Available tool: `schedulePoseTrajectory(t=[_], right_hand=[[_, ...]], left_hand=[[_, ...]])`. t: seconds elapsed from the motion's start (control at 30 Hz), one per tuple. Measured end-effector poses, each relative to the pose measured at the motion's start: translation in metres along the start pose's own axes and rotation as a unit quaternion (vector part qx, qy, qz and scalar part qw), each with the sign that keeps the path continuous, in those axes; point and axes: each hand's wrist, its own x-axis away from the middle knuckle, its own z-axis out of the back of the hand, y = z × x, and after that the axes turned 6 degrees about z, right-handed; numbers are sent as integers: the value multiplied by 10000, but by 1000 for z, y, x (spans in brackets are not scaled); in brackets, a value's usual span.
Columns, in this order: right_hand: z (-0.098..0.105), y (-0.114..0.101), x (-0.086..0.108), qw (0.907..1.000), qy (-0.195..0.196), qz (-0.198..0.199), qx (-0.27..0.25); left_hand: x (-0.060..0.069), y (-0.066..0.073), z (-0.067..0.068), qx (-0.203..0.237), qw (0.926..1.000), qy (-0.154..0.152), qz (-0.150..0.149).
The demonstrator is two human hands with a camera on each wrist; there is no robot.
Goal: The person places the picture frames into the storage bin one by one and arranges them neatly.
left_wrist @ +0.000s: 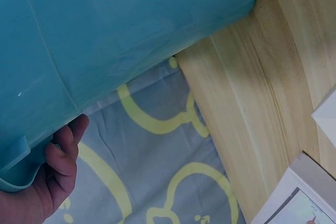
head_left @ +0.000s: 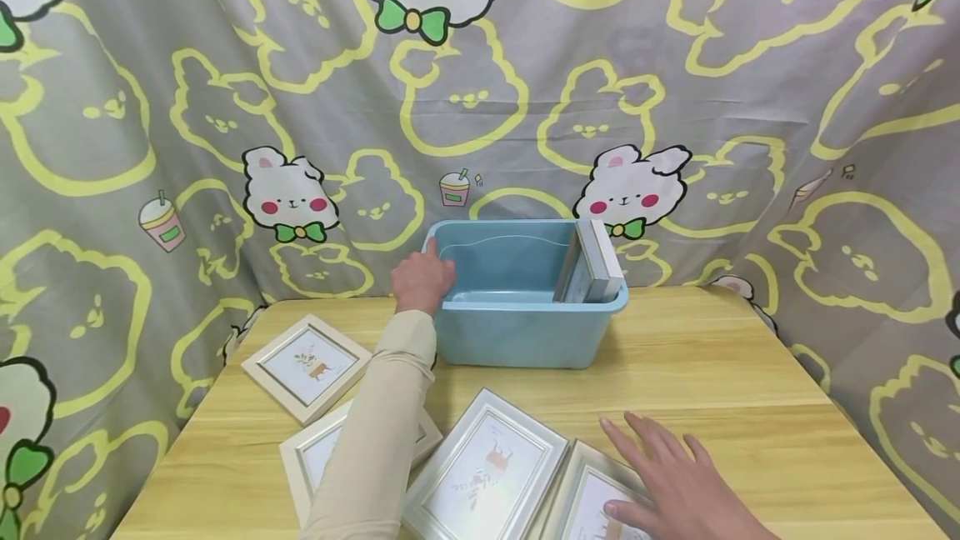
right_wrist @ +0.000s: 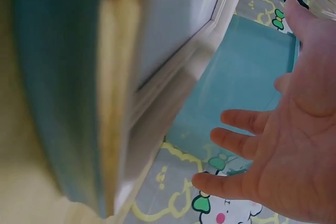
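The work seemed partway along: at least two stored frames [head_left: 596,258] stood in the blue bin [head_left: 517,342], which the left hand [head_left: 423,280] gripped at one end, while four loose frames [head_left: 487,473] (presumably left to do) lay on the table [head_left: 720,382] near the right hand [head_left: 678,477], its fingers spread and empty.

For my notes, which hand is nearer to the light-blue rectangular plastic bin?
Left: the left hand grips the bin at its left rim; the right hand is apart, in the right foreground.
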Motion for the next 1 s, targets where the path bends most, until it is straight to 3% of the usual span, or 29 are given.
schedulePoseTrajectory(t=[0.23, 0.5, 0.7, 1.0], right_hand=[[-4, 6, 10, 9989, -319, -166, -313], [-10, 13, 23, 9971, -709, -171, -209], [-19, 22, 32, 9904, -1297, -405, -263], [-29, 31, 41, 9914, -1223, -433, -163]], left_hand=[[0, -1, 1, -11, 10000, -13, 23], [-2, 2, -1, 8, 10000, 37, -45], [0, 2, 1, -20, 10000, -28, -55], [-2, 0, 0, -4, 10000, -43, -53]])
